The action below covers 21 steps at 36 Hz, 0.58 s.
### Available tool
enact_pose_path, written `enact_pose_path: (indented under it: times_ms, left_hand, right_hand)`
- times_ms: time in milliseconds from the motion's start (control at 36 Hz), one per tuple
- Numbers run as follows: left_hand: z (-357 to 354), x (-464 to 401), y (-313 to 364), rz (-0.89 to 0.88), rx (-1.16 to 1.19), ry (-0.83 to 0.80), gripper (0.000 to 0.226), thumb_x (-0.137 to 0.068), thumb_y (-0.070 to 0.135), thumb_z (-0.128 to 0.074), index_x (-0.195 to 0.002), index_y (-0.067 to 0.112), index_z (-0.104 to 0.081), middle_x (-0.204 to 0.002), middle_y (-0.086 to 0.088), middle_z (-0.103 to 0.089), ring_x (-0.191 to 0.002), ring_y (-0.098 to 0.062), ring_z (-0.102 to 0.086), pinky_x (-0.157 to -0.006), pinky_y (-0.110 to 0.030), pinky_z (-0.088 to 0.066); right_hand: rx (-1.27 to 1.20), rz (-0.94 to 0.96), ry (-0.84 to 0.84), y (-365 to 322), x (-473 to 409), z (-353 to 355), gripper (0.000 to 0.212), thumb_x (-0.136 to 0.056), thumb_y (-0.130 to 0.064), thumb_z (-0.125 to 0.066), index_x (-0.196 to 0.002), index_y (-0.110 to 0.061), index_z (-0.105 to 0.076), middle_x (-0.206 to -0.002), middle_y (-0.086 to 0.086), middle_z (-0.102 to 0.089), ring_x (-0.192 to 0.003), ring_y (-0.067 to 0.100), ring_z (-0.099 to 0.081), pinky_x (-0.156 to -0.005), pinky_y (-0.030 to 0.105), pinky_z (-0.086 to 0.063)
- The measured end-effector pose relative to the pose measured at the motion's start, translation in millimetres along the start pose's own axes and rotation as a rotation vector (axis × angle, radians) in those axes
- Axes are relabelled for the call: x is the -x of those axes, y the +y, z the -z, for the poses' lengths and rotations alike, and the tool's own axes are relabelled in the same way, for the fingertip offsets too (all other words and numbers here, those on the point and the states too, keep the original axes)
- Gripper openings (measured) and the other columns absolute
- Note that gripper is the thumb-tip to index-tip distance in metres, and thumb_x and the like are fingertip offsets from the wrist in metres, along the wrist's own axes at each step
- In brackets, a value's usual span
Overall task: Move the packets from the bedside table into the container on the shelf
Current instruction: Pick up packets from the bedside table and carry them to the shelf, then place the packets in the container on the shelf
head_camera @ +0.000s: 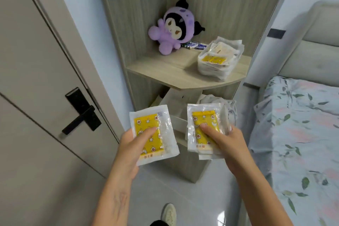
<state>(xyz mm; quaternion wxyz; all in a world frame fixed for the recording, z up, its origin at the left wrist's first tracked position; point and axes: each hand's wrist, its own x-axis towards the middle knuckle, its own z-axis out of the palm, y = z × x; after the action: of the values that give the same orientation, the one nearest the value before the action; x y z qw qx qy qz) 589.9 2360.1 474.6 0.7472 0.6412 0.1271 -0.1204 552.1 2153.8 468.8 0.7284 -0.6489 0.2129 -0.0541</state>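
My left hand (130, 147) grips a clear packet with a yellow star-print insert (153, 134), thumb on its face. My right hand (222, 139) grips a small stack of the same yellow-and-clear packets (204, 121), thumb pressed on the top one. Both hands are held in front of the wooden corner shelf unit, below its shelf board (165, 69). On that shelf, at the right, stands a clear container (205, 68) piled with more packets, one yellow packet showing on top.
A purple plush toy (172, 27) sits at the back left of the shelf with several batteries (195, 45) beside it. Boxes and crumpled cloth fill the compartment below. A door with a black handle (82, 115) is on the left, a bed (300, 124) on the right.
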Motion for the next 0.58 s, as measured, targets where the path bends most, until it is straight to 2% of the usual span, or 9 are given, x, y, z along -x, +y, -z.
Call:
enact_pose_path:
  times_ms: [56, 167, 278, 389, 444, 528, 583]
  left_hand:
    - [-12.6, -27.7, 12.9, -0.010, 0.022, -0.012, 0.005, -0.086, 0.014, -0.066, -0.088, 0.018, -0.068, -0.072, 0.004, -0.073, -0.060, -0.008, -0.069, -0.049, -0.023, -0.054]
    - [-46.6, -79.9, 34.3, -0.013, 0.031, -0.107, 0.007, -0.086, 0.017, -0.066, -0.091, 0.019, -0.069, -0.078, 0.004, -0.075, -0.066, -0.009, -0.071, -0.053, -0.025, -0.056]
    - [-81.3, -118.4, 45.1, 0.016, 0.036, -0.188, 0.012, -0.086, 0.017, -0.065, -0.096, 0.021, -0.069, -0.088, 0.001, -0.076, -0.079, -0.015, -0.073, -0.062, -0.031, -0.059]
    - [-111.1, -145.8, 49.9, 0.046, 0.060, -0.225, 0.020, -0.085, 0.016, -0.065, -0.105, 0.023, -0.065, -0.095, 0.000, -0.075, -0.085, -0.018, -0.072, -0.064, -0.033, -0.059]
    - [-126.3, -158.1, 52.0, 0.049, 0.086, -0.226, 0.024, -0.086, 0.015, -0.065, -0.109, 0.023, -0.064, -0.099, -0.002, -0.074, -0.085, -0.018, -0.072, -0.063, -0.032, -0.058]
    - [-151.0, -173.4, 57.8, 0.047, 0.144, -0.227, 0.029, -0.089, 0.013, -0.060, -0.115, 0.024, -0.060, -0.102, -0.003, -0.073, -0.085, -0.018, -0.071, -0.064, -0.032, -0.056]
    - [-168.6, -181.8, 63.2, 0.033, 0.190, -0.205, 0.035, -0.090, 0.009, -0.057, -0.120, 0.026, -0.055, -0.103, -0.003, -0.072, -0.085, -0.019, -0.069, -0.063, -0.033, -0.056]
  right_hand:
    - [0.038, 0.020, -0.004, -11.9, -25.8, -7.3, 0.014, -0.075, -0.017, -0.078, -0.086, -0.013, -0.072, -0.082, 0.006, -0.076, -0.076, 0.021, -0.073, -0.073, 0.035, -0.057]
    - [0.057, 0.053, 0.019, -32.7, -73.8, -13.8, 0.015, -0.075, -0.016, -0.078, -0.088, -0.013, -0.071, -0.084, 0.004, -0.076, -0.079, 0.021, -0.073, -0.074, 0.035, -0.057]
    - [0.020, 0.018, 0.070, -42.4, -109.4, -5.1, 0.024, -0.070, -0.017, -0.079, -0.092, -0.012, -0.070, -0.084, 0.006, -0.076, -0.077, 0.021, -0.073, -0.067, 0.030, -0.057]
    - [-0.019, 0.037, 0.124, -53.5, -140.2, 21.5, 0.031, -0.059, -0.019, -0.078, -0.087, -0.009, -0.071, -0.079, 0.009, -0.076, -0.069, 0.021, -0.073, -0.057, 0.025, -0.057]
    - [-0.037, 0.071, 0.157, -63.6, -160.9, 43.8, 0.040, -0.056, -0.026, -0.081, -0.088, -0.006, -0.071, -0.081, 0.012, -0.075, -0.068, 0.020, -0.072, -0.058, 0.026, -0.057]
    - [-0.015, 0.153, 0.131, -90.3, -199.3, 79.5, 0.065, -0.043, -0.048, -0.088, -0.092, -0.009, -0.071, -0.085, 0.009, -0.075, -0.073, 0.019, -0.072, -0.063, 0.026, -0.057]
    - [-0.002, 0.214, 0.102, -115.1, -230.6, 100.6, 0.056, -0.052, -0.043, -0.082, -0.095, -0.009, -0.069, -0.084, 0.004, -0.076, -0.074, 0.014, -0.072, -0.064, 0.023, -0.056]
